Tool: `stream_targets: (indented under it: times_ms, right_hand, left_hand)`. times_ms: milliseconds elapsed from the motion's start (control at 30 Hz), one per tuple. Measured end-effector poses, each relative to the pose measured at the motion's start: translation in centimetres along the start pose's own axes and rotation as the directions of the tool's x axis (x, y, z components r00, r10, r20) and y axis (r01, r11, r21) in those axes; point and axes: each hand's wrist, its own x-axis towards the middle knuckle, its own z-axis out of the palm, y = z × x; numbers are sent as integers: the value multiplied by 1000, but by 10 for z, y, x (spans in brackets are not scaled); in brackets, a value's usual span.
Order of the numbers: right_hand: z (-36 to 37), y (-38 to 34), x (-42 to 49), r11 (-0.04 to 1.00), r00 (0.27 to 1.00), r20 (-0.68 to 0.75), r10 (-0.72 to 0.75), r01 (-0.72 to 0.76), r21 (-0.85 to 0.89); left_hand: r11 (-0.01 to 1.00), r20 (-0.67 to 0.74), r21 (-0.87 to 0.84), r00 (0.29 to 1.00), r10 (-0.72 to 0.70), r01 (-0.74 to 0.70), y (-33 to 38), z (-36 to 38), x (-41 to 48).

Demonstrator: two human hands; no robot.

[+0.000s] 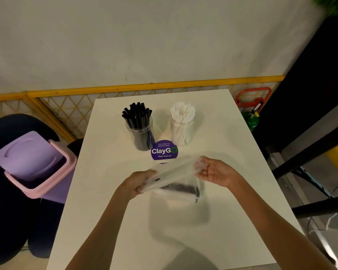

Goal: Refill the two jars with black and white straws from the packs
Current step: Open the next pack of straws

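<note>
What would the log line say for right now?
left hand: grips clear pack | right hand: grips clear pack | black-straw jar: upright | white-straw jar: upright

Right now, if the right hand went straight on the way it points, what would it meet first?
Probably the purple ClayGo sign, in front of the black-straw jar; the right hand grips the clear pack, height unclear.

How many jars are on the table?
2. The jar with black straws stands toward the far end of the table; the jar with white straws stands beside it on the right, not touching. None seems hidden.
</note>
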Motion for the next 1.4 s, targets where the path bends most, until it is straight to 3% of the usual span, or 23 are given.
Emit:
stream_targets:
  times_ms: [67, 100, 167, 233, 300, 367, 400, 467, 533, 567, 633, 700, 767, 800, 867, 933, 1000, 1100, 1167, 1233, 1267, 1400]
  right_hand:
    - [0, 4, 5, 986, 1000, 22, 18, -22, 168]
    - [2, 7, 7, 971, 1000, 10, 19, -21, 238]
    - [5, 13, 17, 922, 996, -80, 29, 4, 387]
    - [6, 18, 27, 900, 988, -149, 37, 32, 434]
    - [2, 21, 31, 965, 986, -167, 19, 26, 261]
    - [0, 21, 25, 974, 973, -226, -51, -1, -225]
    - [-1, 22, 20, 873, 968, -229, -102, -24, -488]
    - [-2, 25, 16, 579, 977, -148, -152, -33, -814]
    - [-2, 29, 18, 365, 996, -28, -86, 5, -931]
    - [-1, 30, 17, 325, 998, -24, -55, -4, -946]
    - [0, 26, 16, 392, 998, -67, -2, -61, -918]
    - [-3, 21, 20, 672, 994, -101, 30, -94, -734]
    - [-9, 15, 27, 941, 993, -107, 57, -90, -327]
    - [-11, 12, 31, 989, 994, -91, 59, -71, -133]
    - [-11, 6, 36, 993, 997, -72, 42, -33, 117]
    - [-6, 2, 42, 973, 995, -95, 37, -14, 231]
    - [-4, -1, 49, 955, 990, -138, 36, 6, 298]
    - [-4, -1, 55, 971, 989, -137, 57, -22, 240]
    - [-4, -3, 51, 997, 990, -137, 35, -44, -63]
    - [-4, -3, 46, 885, 989, -146, -6, -62, -461]
    - [-2, -2, 45, 813, 989, -140, -39, -50, -580]
    - [1, 5, 52, 647, 957, -94, -275, 112, -754]
  left_hand:
    - [926, 64, 378, 998, -9, -15, -3, 1, -3]
    - [872, 73, 487, 997, 2, -38, -4, 4, -4]
    - [838, 58, 542, 998, 36, -62, -8, 9, -4]
    - [934, 57, 353, 998, 32, -50, -15, 7, 3]
    - [999, 127, -49, 992, 22, -16, -23, 2, 14]
    - [906, 126, -421, 992, 23, 33, -24, -2, 16]
    - [842, 106, -537, 994, 4, 54, -24, -3, 17]
    - [748, 95, -659, 995, -22, 79, -26, -4, 18]
    - [673, 93, -736, 996, -7, 73, -25, -1, 19]
    - [620, 84, -781, 996, -16, 76, -25, 0, 22]
    - [577, 62, -815, 998, -18, 61, -24, 2, 28]
    - [728, 40, -686, 999, 17, 15, -21, -1, 31]
    - [944, 60, -325, 996, 71, -48, -16, -1, 29]
    - [992, 58, -101, 995, 86, -80, -13, 1, 27]
    - [963, -23, 237, 990, 136, -127, -10, 6, 25]
    - [874, -60, 442, 966, 253, -202, -8, 10, 28]
    - [816, -74, 528, 944, 321, -236, -8, 12, 31]
    - [933, -141, 303, 959, 247, -196, -7, 7, 32]
    - [992, -148, -73, 984, 95, -107, -3, 3, 28]
    - [894, -74, -447, 997, -29, -7, -3, -5, 28]
    - [829, -46, -559, 997, -63, 27, -5, -10, 30]
    - [672, 25, -736, 995, -99, 85, -11, -18, 40]
